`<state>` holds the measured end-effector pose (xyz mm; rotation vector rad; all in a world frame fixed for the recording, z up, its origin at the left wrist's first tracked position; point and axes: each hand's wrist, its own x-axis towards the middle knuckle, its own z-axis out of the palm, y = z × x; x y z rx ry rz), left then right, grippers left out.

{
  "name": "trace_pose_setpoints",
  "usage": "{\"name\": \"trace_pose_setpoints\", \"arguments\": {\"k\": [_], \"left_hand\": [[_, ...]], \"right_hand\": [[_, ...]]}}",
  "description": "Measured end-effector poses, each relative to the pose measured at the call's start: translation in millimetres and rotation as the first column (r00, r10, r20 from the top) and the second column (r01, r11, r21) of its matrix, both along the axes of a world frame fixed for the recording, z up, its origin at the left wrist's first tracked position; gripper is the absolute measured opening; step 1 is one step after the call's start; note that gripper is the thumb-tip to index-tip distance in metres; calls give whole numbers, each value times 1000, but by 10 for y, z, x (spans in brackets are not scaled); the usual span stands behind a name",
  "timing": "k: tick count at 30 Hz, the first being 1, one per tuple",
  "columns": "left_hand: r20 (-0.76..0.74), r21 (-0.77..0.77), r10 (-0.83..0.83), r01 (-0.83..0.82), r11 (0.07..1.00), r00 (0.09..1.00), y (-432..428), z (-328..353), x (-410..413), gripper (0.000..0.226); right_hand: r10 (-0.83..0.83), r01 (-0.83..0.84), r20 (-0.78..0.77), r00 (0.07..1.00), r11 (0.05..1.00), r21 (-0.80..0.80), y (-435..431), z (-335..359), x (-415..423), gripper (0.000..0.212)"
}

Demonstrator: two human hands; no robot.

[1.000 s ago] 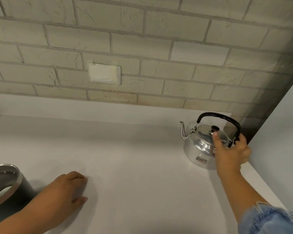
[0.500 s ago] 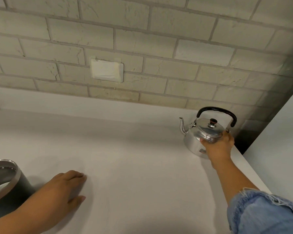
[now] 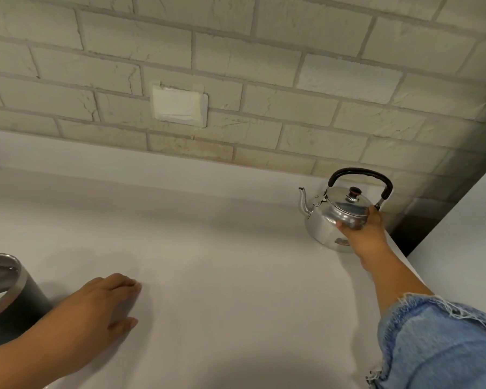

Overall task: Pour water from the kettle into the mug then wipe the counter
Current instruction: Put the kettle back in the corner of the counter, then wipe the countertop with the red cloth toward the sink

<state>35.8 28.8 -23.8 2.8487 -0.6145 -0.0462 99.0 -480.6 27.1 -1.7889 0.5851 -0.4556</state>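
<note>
Right hand [image 3: 363, 231] fingers clasp rim of shiny steel kettle [image 3: 328, 220], upright at far right of white table [image 3: 222, 248]. Left hand [image 3: 96, 310] flat, fingers released, beside dark steel-rimmed mug [image 3: 3, 293].

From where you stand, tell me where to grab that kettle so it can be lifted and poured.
Probably best to grip the black arched handle from above. It stands upright over the kettle and its lid, clear of the metal body, so the spout, pointing left, can tip down toward the mug. The right hand now cups the kettle's near side by the lid rim, less suited to lifting.
</note>
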Motion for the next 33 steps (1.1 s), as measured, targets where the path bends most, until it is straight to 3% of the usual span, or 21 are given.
{"name": "trace_pose_setpoints", "arguments": {"k": [6, 9, 12, 17, 20, 23, 28, 33], "left_hand": [[-7, 25, -3, 3, 1000, 1000, -55, 135, -68, 62], [-15, 30, -1, 1, 1000, 1000, -96, 194, -110, 65], [-41, -10, -9, 9, 1000, 999, -146, 263, -180, 65], [8, -124, -31, 32, 992, 999, -231, 549, -416, 53], [78, -236, -55, 72, 969, 995, -192, 811, -630, 43], [154, -335, -50, 100, 937, 987, -29, 1117, -833, 40], [291, -490, 150, 13, 871, 945, 652, 1516, -941, 33], [201, -656, 422, -198, 728, 884, 1638, 1462, -748, 22]], "right_hand": [[51, -42, -84, 995, 993, 107, 6, 185, -62, 96], [-35, 35, -3, 999, 997, 67, 189, 258, -177, 100], [-99, 105, 125, 987, 994, -42, 616, 301, -337, 74], [93, -122, 166, 982, 976, 178, 1424, 405, -746, 20], [249, -281, 173, 953, 941, 190, 1824, 539, -1003, 17], [374, -388, 137, 917, 917, 95, 2179, 684, -1218, 13], [506, -509, -58, 860, 849, -142, 2632, 814, -1501, 6], [475, -504, -171, 863, 834, -226, 3097, 805, -1653, 6]]}}
